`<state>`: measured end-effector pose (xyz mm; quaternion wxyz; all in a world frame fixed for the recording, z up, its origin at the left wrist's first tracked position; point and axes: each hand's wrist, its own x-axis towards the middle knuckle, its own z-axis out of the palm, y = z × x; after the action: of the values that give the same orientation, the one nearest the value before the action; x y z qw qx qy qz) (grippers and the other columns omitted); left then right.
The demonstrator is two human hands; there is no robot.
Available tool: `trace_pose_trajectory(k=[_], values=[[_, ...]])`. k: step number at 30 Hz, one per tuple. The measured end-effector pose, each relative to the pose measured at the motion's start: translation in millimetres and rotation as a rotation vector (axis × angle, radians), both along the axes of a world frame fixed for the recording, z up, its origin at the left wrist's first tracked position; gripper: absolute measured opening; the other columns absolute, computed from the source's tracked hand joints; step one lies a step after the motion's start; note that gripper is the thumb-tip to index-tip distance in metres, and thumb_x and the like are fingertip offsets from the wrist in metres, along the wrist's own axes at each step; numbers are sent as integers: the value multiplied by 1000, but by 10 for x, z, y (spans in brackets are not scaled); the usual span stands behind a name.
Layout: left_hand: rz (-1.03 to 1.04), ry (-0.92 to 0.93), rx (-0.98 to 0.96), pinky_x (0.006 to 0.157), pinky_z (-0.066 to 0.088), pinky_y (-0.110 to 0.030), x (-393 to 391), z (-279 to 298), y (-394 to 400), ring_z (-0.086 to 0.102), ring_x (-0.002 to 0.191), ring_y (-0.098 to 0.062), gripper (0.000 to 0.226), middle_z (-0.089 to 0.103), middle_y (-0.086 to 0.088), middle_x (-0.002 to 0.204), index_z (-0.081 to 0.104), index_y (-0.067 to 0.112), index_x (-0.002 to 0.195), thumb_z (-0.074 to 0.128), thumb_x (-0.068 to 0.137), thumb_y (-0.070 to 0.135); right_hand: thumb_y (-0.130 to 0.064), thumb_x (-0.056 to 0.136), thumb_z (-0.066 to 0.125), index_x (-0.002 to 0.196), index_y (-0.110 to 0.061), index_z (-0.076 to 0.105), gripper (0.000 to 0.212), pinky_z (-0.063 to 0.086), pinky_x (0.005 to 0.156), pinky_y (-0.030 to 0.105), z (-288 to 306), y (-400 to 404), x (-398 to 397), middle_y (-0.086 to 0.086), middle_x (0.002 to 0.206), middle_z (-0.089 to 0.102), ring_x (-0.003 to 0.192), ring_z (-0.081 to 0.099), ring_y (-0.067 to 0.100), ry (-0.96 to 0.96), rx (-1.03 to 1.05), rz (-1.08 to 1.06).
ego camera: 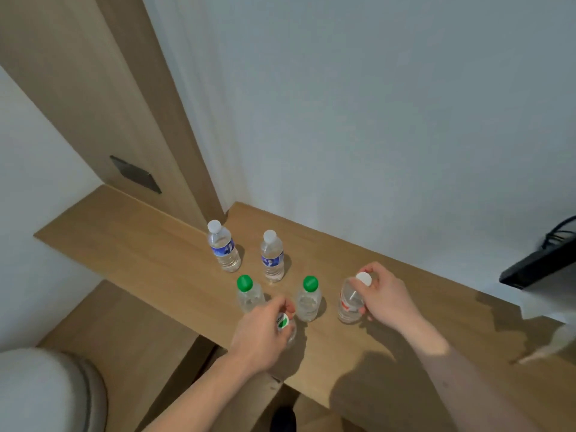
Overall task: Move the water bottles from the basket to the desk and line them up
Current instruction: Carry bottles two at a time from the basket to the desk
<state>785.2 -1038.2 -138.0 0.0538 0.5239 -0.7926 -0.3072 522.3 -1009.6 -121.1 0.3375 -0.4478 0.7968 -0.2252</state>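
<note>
Desk (389,307): 6 bottles upright. 2 blue-label (225,249) (273,257) toward back edge, apart. 2 green-cap (247,294) (308,299) mid. L hand (260,333) grips a bottle (285,322) near front edge, fingers curled round top. R hand (385,294) clamps red-label bottle (350,302) at cap and side. Basket not seen.

A plain pale wall (374,104) rises behind a light wooden bench (140,251) that runs along it. At left stands a tall wooden panel (103,98) carrying a dark rectangular plate (135,174). A black device (539,266) with cables juts in at right. Wood-toned floor (124,332) lies below, with a rounded white object (40,391) at lower left.
</note>
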Motion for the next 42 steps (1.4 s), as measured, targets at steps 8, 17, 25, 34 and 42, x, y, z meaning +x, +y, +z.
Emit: trace_pose_trajectory(k=[8, 17, 25, 34, 42], values=[[-128, 33, 24, 69, 41, -15, 30, -84, -186, 56, 83, 0, 17, 60, 19, 103, 54, 38, 114, 63, 101, 32, -46, 104, 62, 127, -26, 56, 31, 52, 45, 23, -281, -257, 245, 7, 91, 75, 52, 71, 16, -92, 38, -188], [-275, 53, 63, 99, 46, -21, 191, 38, -101, 56, 115, -1, 51, 55, 19, 139, 45, 39, 141, 68, 97, 31, -31, 106, 59, 160, -32, 38, 58, 65, 68, 40, -172, -66, 248, -1, 86, 76, 64, 73, 17, -81, 3, -103], [-323, 153, -111, 109, 39, -22, 205, 555, 216, 44, 130, 4, 50, 42, 29, 144, 44, 42, 142, 65, 97, 40, -41, 104, 62, 165, -43, 25, 71, 51, 111, 32, 371, 768, 434, -12, 155, 47, 123, 59, 4, 29, -17, 2], [-625, 96, -210, 127, 24, -31, -596, 776, 1075, 17, 154, -2, 58, 19, 25, 166, 38, 43, 152, 61, 99, 49, -57, 103, 55, 163, -55, 10, 76, 15, 133, 51, 547, 2637, 68, -32, 169, -11, 163, -2, 13, 81, 175, -191], [-942, -60, -241, 129, 8, -36, -1602, 840, 2462, -3, 160, -15, 72, -5, 18, 172, 21, 45, 160, 56, 99, 58, -55, 106, 51, 167, -46, 10, 74, 11, 134, 44, 594, 4838, -154, -20, 174, -16, 163, -10, 17, 104, 235, -492]])
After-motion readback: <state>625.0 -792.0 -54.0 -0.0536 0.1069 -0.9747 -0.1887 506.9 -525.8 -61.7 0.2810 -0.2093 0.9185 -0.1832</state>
